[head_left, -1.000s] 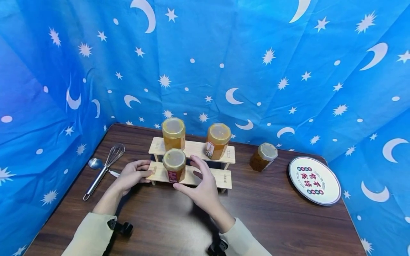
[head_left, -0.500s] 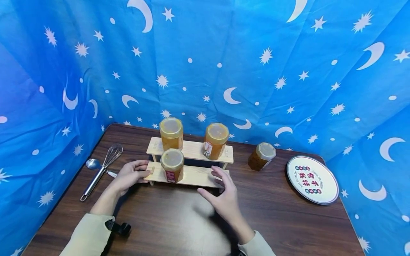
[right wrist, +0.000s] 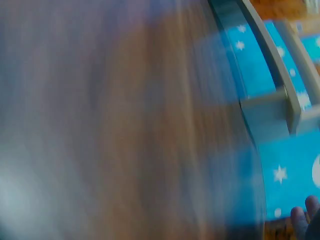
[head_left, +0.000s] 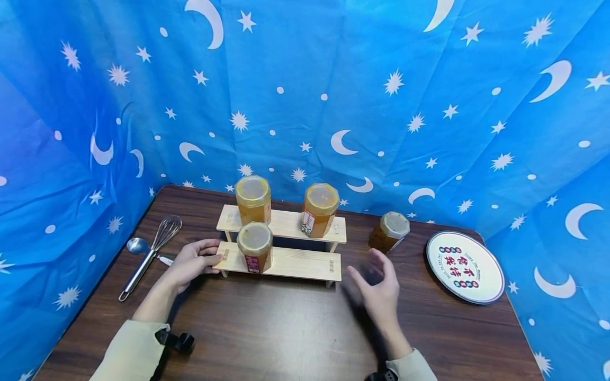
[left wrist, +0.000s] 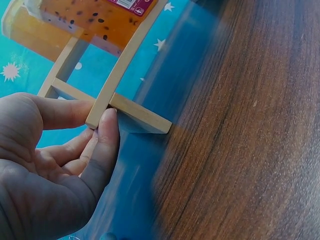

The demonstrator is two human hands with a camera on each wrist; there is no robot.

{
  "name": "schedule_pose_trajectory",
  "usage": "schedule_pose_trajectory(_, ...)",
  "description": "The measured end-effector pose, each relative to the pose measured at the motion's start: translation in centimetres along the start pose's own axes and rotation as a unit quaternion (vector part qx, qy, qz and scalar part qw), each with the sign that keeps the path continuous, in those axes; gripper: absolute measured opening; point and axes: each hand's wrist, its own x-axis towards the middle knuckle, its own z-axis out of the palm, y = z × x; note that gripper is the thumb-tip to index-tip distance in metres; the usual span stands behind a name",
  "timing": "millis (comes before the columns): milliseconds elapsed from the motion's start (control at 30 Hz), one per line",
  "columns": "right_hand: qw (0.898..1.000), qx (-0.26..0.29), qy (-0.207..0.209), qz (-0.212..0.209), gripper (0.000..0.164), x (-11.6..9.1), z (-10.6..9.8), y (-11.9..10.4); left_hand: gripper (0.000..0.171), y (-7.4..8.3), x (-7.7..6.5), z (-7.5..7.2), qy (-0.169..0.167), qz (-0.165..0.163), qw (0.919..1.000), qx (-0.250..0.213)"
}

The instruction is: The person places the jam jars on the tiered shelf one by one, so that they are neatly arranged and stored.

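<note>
A two-tier wooden rack point(head_left: 300, 267) stands mid-table. My left hand point(head_left: 193, 263) pinches the left end of its lower shelf between thumb and fingers; the left wrist view shows this grip point(left wrist: 60, 165) close up. On that shelf, near the left end, sits a jar point(head_left: 256, 247) with a magenta label and dark seeds in orange filling. Two amber jars stand on the upper shelf, one on the left point(head_left: 253, 200) and one on the right point(head_left: 319, 210). My right hand point(head_left: 381, 291) holds nothing, fingers spread, right of the rack and just in front of a darker jar point(head_left: 389, 232) on the table.
A whisk point(head_left: 151, 256) and a spoon point(head_left: 137, 245) lie on the left of the dark wooden table point(head_left: 267, 333). A round plate point(head_left: 466, 267) with red characters is at the right. Blue star-patterned cloth point(head_left: 295, 79) encloses the back and sides.
My right hand has moved right, away from the magenta-labelled jar and past the rack's end, towards the darker jar. The left hand has kept its grip on the shelf end.
</note>
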Motion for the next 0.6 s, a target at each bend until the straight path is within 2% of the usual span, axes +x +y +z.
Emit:
schedule_pose_trajectory(233, 0.994, -0.03, 0.052, 0.089, 0.074, 3.2, -2.6, 1.6, 0.058, 0.0, 0.0, -0.1, 0.001, -0.001, 1.0, -0.001)
schedule_pose_trajectory(467, 0.987, -0.04, 0.024, 0.154, 0.093, 6.2, -3.9, 2.3, 0.058, -0.1, -0.1, -0.1, -0.001, 0.001, 1.0, -0.003)
schedule_pose_trajectory(600, 0.986, -0.038, 0.005, 0.163, 0.096, 7.3, -4.0, 3.0, 0.058, -0.1, 0.0, 0.0, -0.001, 0.003, 1.0, -0.002)
